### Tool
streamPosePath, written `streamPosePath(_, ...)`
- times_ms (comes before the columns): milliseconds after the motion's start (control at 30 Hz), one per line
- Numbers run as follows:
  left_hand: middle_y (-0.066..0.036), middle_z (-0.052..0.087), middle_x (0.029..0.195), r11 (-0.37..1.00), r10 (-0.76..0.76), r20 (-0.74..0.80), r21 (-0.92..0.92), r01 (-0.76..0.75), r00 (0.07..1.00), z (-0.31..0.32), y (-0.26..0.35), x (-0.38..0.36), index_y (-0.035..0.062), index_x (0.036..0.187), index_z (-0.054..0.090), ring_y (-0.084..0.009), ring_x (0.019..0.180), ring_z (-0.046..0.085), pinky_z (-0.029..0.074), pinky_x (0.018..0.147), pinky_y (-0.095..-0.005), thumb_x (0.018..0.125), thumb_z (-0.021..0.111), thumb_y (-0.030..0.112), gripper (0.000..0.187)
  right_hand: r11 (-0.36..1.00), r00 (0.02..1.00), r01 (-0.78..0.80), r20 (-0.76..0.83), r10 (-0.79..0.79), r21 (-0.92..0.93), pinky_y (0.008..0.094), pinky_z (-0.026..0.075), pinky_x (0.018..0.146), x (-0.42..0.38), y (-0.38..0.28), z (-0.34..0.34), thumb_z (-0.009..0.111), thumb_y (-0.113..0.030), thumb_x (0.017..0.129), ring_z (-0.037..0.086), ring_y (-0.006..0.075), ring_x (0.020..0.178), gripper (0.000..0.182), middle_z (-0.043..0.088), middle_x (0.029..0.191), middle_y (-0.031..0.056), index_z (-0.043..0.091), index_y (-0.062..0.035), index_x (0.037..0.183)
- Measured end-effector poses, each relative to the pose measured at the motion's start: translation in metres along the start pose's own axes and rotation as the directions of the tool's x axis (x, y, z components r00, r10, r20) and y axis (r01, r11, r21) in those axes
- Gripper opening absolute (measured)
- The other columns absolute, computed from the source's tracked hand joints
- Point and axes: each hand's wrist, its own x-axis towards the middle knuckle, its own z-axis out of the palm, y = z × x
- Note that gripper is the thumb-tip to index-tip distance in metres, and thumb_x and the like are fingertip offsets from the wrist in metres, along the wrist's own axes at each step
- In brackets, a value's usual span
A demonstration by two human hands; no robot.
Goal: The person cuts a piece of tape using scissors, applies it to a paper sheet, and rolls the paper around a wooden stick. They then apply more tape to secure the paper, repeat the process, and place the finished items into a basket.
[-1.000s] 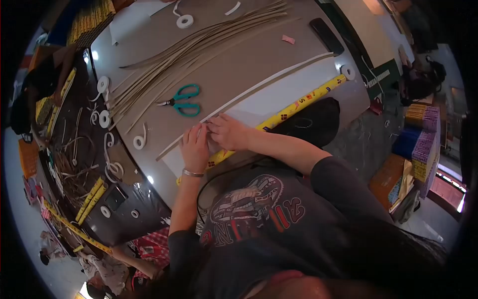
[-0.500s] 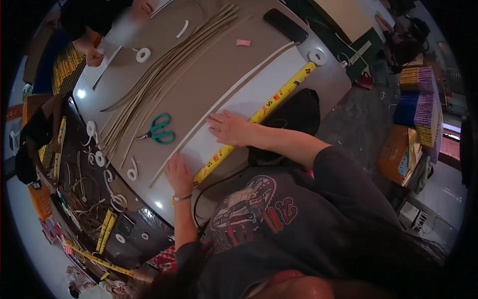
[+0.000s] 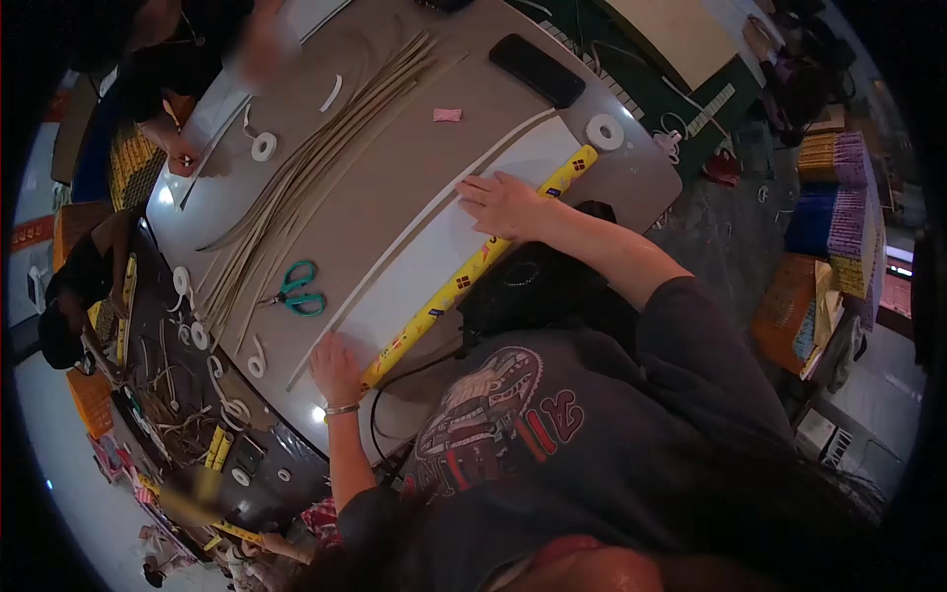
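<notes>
On the table lies a white sheet (image 3: pixel 424 252) with a long pale strip (image 3: pixel 414 225) along its far edge. A yellow patterned roll (image 3: pixel 464 283) runs along the near side of the sheet. My right hand (image 3: pixel 505 205) rests flat on the sheet near the strip, fingers spread, its wrist over the roll. My left hand (image 3: pixel 336 369) lies at the lower left end of the sheet, beside the roll's end, with fingers apart. Teal-handled scissors (image 3: pixel 299 289) lie beyond the strip.
A bundle of thin strips (image 3: pixel 321 148) crosses the table (image 3: pixel 395 148). Tape rolls (image 3: pixel 605 131), a black case (image 3: pixel 536 70) and a pink packet (image 3: pixel 447 114) lie on it. Other people work at the far side and left.
My right hand has moved up and right along the sheet, and my left hand slightly down and left. The yellow roll's printed pattern has changed under my right arm. The camera view has shifted slightly.
</notes>
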Motion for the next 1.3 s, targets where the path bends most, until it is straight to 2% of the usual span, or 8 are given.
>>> streamPosePath(533,-0.011,0.061,0.119,0.996,-0.015,0.012,0.087,0.014,1.000,-0.013,0.014,0.006,0.0073,0.113,0.063,-0.0336,0.106,0.058,0.046,0.090,-0.0460,0.084,0.061,0.011,0.029,0.941,0.944,-0.317,-0.058,0.325,0.115,0.0472,0.033,0.108,-0.059,0.114,-0.015,0.050,-0.036,0.096,0.029,0.0289,0.142,0.050,0.037,0.150,0.0136,0.045,-0.0051,0.135)
streamPosePath(600,-0.011,0.061,0.117,0.997,-0.020,0.000,0.071,0.020,1.000,-0.011,0.014,0.005,0.0080,0.112,0.063,-0.0336,0.105,0.058,0.046,0.089,-0.0457,0.084,0.061,0.011,0.028,0.831,0.833,-0.553,0.027,0.553,0.059,0.0476,0.033,0.108,-0.058,0.115,-0.021,0.052,-0.036,0.096,0.030,0.0308,0.141,0.051,0.039,0.148,0.0156,0.044,-0.0059,0.136)
streamPosePath(667,-0.010,0.062,0.116,0.994,-0.003,-0.017,0.107,0.005,1.000,-0.006,0.012,0.004,0.0085,0.110,0.063,-0.0322,0.104,0.058,0.046,0.088,-0.0451,0.084,0.060,0.011,0.026,0.860,0.854,-0.511,-0.118,0.506,-0.009,0.0475,0.033,0.108,-0.064,0.106,-0.016,0.054,-0.035,0.094,0.035,0.0315,0.138,0.047,0.045,0.142,0.0163,0.050,-0.0060,0.131)
streamPosePath(767,-0.008,0.063,0.115,0.993,-0.016,-0.043,0.118,0.021,0.999,-0.006,0.014,0.006,0.0091,0.110,0.064,-0.0308,0.100,0.059,0.046,0.086,-0.0446,0.084,0.060,0.011,0.026,0.987,0.907,-0.111,-0.393,0.150,0.120,0.0454,0.039,0.102,-0.063,0.063,-0.033,0.061,-0.032,0.087,0.051,0.0303,0.119,0.038,0.059,0.119,0.0133,0.062,-0.0068,0.116)
streamPosePath(867,-0.007,0.063,0.115,0.991,-0.049,-0.052,0.123,0.056,0.997,-0.004,0.011,0.006,0.0093,0.110,0.065,-0.0300,0.100,0.060,0.046,0.086,-0.0444,0.084,0.061,0.011,0.026,0.884,0.941,0.292,-0.276,-0.197,0.365,0.0424,0.044,0.092,-0.047,0.018,-0.028,0.069,-0.023,0.080,0.054,0.0309,0.103,0.031,0.058,0.104,0.0116,0.061,-0.0091,0.106)
streamPosePath(1100,-0.007,0.064,0.110,0.993,-0.104,-0.100,0.044,0.109,0.990,-0.011,0.033,0.008,0.0077,0.105,0.065,-0.0298,0.100,0.060,0.047,0.085,-0.0431,0.083,0.063,0.012,0.022,0.840,0.958,0.287,-0.150,-0.245,0.461,0.0431,0.046,0.089,-0.030,0.011,0.002,0.068,-0.020,0.081,0.054,0.0309,0.100,0.027,0.057,0.100,0.0113,0.062,-0.0107,0.106)
streamPosePath(1167,-0.006,0.063,0.110,0.946,-0.246,-0.049,-0.231,0.228,0.968,-0.015,0.057,0.006,0.0086,0.104,0.065,-0.0284,0.100,0.060,0.047,0.082,-0.0423,0.081,0.068,0.017,0.024,0.832,0.963,0.269,-0.141,-0.229,0.486,0.0429,0.046,0.088,-0.029,0.010,0.004,0.068,-0.019,0.082,0.054,0.0314,0.099,0.026,0.057,0.099,0.0112,0.062,-0.0096,0.105)
streamPosePath(1300,-0.007,0.062,0.111,0.914,-0.228,0.082,-0.327,0.242,0.970,-0.020,0.096,0.000,0.0099,0.112,0.063,-0.0280,0.102,0.058,0.045,0.083,-0.0428,0.078,0.073,0.027,0.040,0.803,0.958,0.282,-0.114,-0.262,0.525,0.0425,0.046,0.087,-0.026,0.014,-0.003,0.068,-0.017,0.080,0.053,0.0324,0.097,0.026,0.056,0.098,0.0119,0.062,-0.0095,0.104)
